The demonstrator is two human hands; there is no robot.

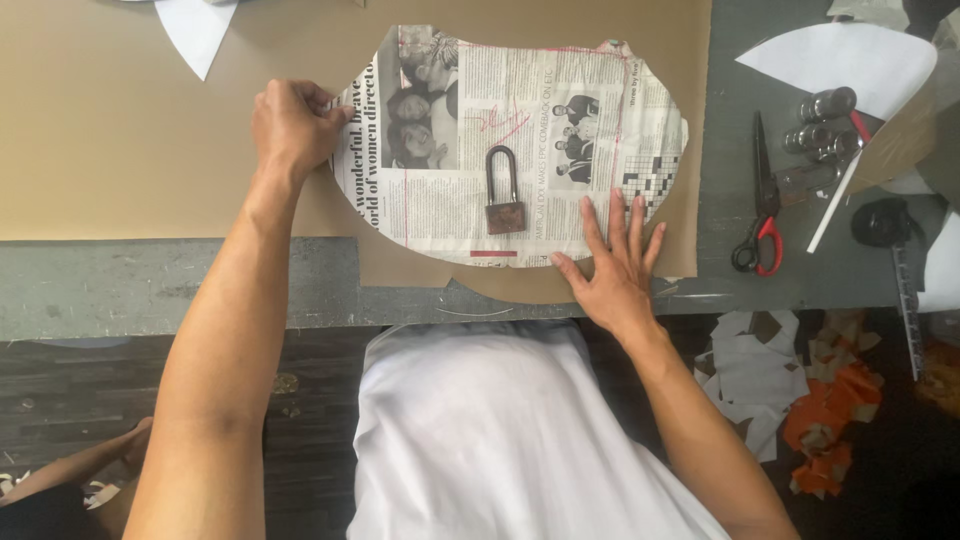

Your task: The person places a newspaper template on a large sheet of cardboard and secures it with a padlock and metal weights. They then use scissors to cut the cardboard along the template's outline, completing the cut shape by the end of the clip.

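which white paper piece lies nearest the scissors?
The large curved white sheet at the top right, just above the scissors. The pointed white piece lies far off at the top left.

We see a black-and-white newspaper pattern (510,150) with pink lines on tan cardboard (130,130). The padlock (504,195) looks rusty brown. The scissors (762,215) have red handles.

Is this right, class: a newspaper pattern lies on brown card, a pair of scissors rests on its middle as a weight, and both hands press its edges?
Not quite. The head view shows a padlock on the middle of the newspaper pattern, not scissors; the red-handled scissors lie apart to the right. The left hand and right hand do press its edges on the brown card.
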